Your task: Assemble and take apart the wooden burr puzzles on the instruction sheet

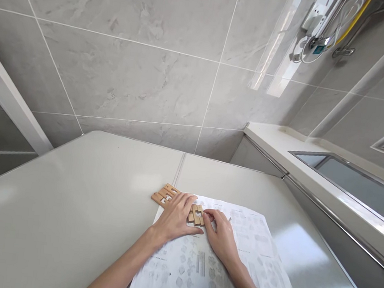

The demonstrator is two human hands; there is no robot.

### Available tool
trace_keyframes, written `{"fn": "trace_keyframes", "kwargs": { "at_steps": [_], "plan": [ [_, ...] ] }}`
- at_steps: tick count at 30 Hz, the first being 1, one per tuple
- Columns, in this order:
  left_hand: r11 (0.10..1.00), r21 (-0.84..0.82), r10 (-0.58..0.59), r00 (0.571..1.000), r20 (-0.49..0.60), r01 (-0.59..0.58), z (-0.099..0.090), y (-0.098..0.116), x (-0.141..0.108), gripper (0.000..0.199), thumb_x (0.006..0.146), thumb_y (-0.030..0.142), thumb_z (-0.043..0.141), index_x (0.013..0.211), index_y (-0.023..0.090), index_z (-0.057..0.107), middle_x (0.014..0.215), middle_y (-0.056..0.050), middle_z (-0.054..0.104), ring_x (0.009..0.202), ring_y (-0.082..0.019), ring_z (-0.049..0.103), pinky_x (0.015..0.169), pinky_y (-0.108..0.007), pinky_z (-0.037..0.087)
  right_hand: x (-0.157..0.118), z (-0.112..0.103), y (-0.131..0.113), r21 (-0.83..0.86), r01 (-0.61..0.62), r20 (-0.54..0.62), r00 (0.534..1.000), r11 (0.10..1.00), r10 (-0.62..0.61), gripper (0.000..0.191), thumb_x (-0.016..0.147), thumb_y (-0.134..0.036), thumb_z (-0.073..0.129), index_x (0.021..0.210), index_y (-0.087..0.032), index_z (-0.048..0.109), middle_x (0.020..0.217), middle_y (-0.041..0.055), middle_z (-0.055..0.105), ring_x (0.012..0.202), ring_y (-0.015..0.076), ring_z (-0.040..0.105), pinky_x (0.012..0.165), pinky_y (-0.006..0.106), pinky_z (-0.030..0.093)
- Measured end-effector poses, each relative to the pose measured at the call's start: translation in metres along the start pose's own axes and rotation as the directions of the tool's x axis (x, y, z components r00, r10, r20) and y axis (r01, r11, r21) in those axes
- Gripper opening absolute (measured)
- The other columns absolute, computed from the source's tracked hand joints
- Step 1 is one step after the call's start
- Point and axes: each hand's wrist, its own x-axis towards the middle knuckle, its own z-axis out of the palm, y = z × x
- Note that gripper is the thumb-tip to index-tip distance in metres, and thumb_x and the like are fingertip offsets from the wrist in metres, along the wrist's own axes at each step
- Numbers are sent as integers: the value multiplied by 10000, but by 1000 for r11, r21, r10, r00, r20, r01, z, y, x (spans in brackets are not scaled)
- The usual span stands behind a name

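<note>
Wooden notched blocks (pixel 197 219) lie on paper (pixel 200 281), left fingers (pixel 183 200) spread over them, right fingers (pixel 212 214) curled, grip unclear.

Both bare forearms come in from the lower edge and converge, the left forearm (pixel 124 266) slanting up to the right, the right forearm (pixel 252 287) up to the left. The left hand (pixel 177 212) lies palm down, fingers close together and slightly bent, its thumb (pixel 194 230) stretched wide of them. The right hand (pixel 220 233), just beside it, is curled, index finger (pixel 209 211) and thumb drawn near each other, pointing toward the left one.
</note>
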Motion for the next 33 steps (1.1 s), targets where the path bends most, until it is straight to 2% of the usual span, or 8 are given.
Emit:
{"fn": "trace_keyframes", "kwargs": {
  "at_steps": [5, 10, 14, 18, 22, 28, 30, 33],
  "plan": [
    [998, -65, 15, 1000, 26, -13, 6, -5, -1, 720, 772, 482, 944, 1347, 256, 574, 1202, -84, 757, 1136, -343, 715, 947, -453, 560, 0, 2, -1, 52, -1, 35, 999, 999, -1, 369, 1087, -510, 480, 1060, -254, 745, 1028, 100, 791, 957, 293, 733, 863, 419, 569],
    [995, -99, 0, 999, 34, 3, 5, -2, -1, 645, 809, 410, 920, 1341, 256, 589, 1208, -70, 772, 1123, -318, 729, 945, -427, 567, 1, 2, -1, 86, -18, 35, 999, 996, 15, 371, 1081, -509, 485, 1058, -249, 749, 1028, 97, 799, 951, 291, 732, 840, 407, 568],
    [994, -103, -26, 999, 27, 29, 1, 4, 0, 552, 798, 335, 902, 1269, 248, 627, 1116, -56, 780, 1050, -298, 740, 886, -395, 579, 3, 0, -5, 116, -33, 28, 999, 993, 30, 378, 1076, -514, 490, 1047, -243, 752, 1008, 95, 810, 914, 287, 736, 812, 398, 570],
    [994, -87, -63, 998, 1, 63, -11, 12, -3, 551, 781, 334, 894, 1263, 256, 639, 1091, -55, 777, 1013, -298, 742, 845, -388, 590, 7, -8, -15, 147, -42, 41, 999, 988, 36, 397, 1080, -521, 479, 997, -243, 751, 953, 83, 815, 815, 269, 728, 745, 376, 567],
    [993, -46, -113, 993, -34, 111, -36, 13, -28, 512, 803, 343, 865, 1261, 278, 644, 1109, -53, 781, 993, -297, 753, 826, -387, 607, 7, -27, -30, 173, -43, 90, 996, 984, 28, 367, 1082, -505, 494, 995, -257, 751, 944, 71, 818, 842, 267, 735, 743, 364, 563],
    [948, 59, -301, 941, -158, 313, -60, -9, -84, 482, 842, 463, 827, 1268, 320, 652, 1151, -32, 773, 959, -286, 770, 815, -388, 634, -25, -69, -47, 153, -17, 230, 973, 988, -19, 241, 1046, -435, 576, 946, -301, 750, 965, 30, 806, 874, 263, 738, 756, 361, 564],
    [929, 92, -338, 924, -180, 358, -60, -17, -92, 482, 848, 469, 812, 1274, 316, 646, 1153, -35, 774, 962, -292, 771, 825, -401, 636, -43, -81, -43, 88, -12, 295, 955, 996, -15, 245, 1062, -432, 538, 962, -315, 729, 968, 22, 797, 865, 252, 740, 741, 353, 568],
    [907, 122, -372, 903, -213, 403, -55, -24, -93, 468, 844, 465, 805, 1253, 306, 641, 1130, -33, 776, 971, -300, 768, 822, -408, 634, -70, -89, -29, 48, -10, 286, 958, 999, -4, 248, 1060, -463, 542, 969, -330, 731, 931, 30, 791, 820, 257, 739, 704, 356, 564]
  ]
}}
